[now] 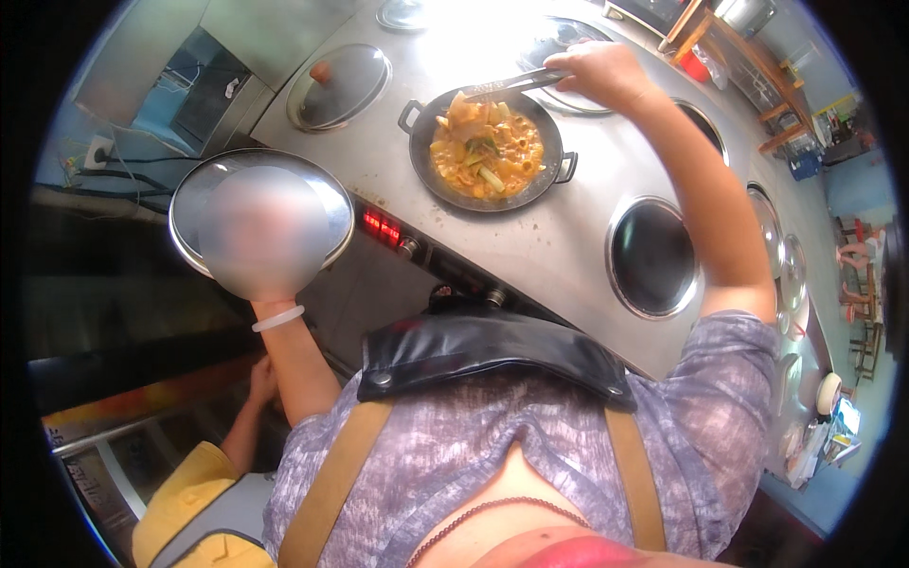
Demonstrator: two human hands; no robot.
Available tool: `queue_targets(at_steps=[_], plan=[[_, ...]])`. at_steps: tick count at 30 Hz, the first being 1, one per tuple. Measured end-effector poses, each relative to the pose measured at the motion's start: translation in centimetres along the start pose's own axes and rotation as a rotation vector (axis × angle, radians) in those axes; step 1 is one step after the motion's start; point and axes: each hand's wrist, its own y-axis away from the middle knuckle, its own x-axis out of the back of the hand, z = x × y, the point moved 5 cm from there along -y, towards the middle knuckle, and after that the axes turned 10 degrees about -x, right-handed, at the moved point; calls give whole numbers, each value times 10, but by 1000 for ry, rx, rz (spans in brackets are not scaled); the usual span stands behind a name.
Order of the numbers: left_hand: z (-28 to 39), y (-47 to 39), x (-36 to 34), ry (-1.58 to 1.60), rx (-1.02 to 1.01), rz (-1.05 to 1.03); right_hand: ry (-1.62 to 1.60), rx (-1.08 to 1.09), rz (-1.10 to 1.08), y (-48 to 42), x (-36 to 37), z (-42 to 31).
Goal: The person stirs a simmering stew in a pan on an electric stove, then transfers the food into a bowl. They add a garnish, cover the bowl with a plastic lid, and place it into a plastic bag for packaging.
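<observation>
My right hand (600,74) grips a pair of metal tongs (522,79) over a black two-handled pan (454,200). The tongs' tips are at a pale piece of food at the pan's far side. Orange-brown stew (490,153) with green stalks fills the pan, which sits on a steel cooking counter (454,245). Left of the counter's edge, my left hand (266,234) holds up a round lid (186,213) with a metal rim. A blurred patch covers that hand, so its fingers are hidden.
A glass lid (348,89) with a brown knob lies at the counter's far left. Round black hob plates (653,255) are set at right. Control knobs (408,247) and a red display (382,224) line the front edge. Another person's yellow sleeve (184,483) is close behind my left arm.
</observation>
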Motion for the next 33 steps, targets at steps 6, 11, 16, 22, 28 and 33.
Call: queue_targets(at_steps=[6,11,16,22,28,33], plan=[[2,10,-3,-92,-73,11,63,147,35,32,-30,-27],[6,30,-19,130,51,42,56,122,30,53,-9,-6],[10,40,-36,85,2,-66,-5,-78,-45,43,3,-11],[11,46,-50,70,-69,-49,-174,43,-60,55,-37,-34],[8,55,-39,-36,-104,-88,92,130,149,100,50,-14],[9,75,-47,267,72,27,138,274,165,131,58,-35]])
